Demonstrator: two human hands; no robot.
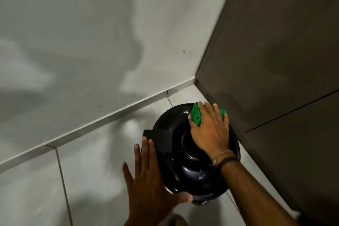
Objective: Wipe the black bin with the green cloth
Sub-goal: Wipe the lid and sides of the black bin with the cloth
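The right hand (209, 132) pressed the soft green cloth (196, 116) flat on the black bin (190, 170) — probably light, slick; the left hand (146, 180), spread open, steadied its side.

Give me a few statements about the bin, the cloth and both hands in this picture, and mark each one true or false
1. The right hand presses the green cloth onto the top of the black bin. True.
2. The left hand holds a second cloth. False: it holds nothing; its fingers are spread against the bin's side.
3. The bin stands on the tiled floor in a corner where a light wall meets a dark wall. True.
4. The cloth lies on the floor beside the bin. False: it is on the bin's lid, under the right hand.
5. The right wrist is bare. False: it wears bands.
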